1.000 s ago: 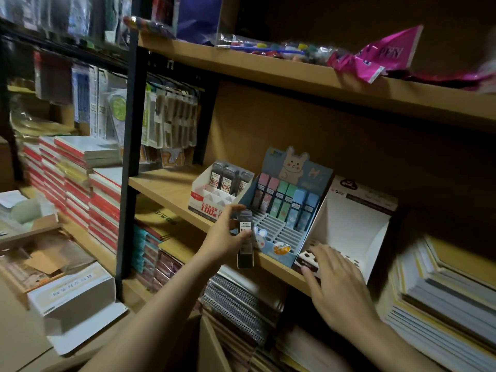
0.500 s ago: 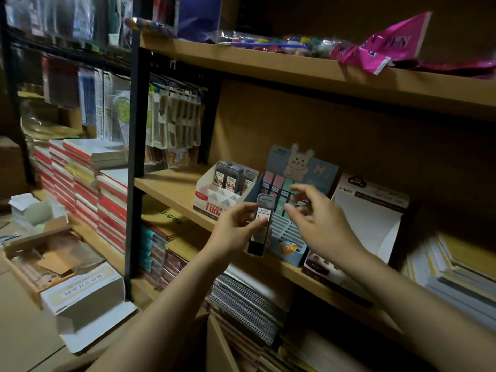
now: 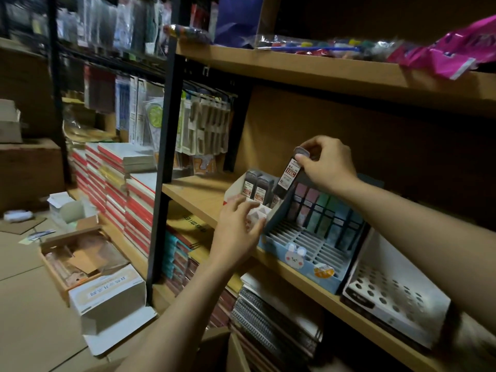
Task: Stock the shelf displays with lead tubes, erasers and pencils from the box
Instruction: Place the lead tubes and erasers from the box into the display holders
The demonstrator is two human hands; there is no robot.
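Lead tube passed to right hand, left hand below on white display

Open dark space in the middle right of the frame above the blue bunny cardboard display, wooden top shelf board closing it overhead, black metal post blocking the left

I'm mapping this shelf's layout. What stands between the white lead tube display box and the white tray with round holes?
In the head view, the blue bunny display stands between the lead tube display box and the holed tray, with pastel packs along its back.
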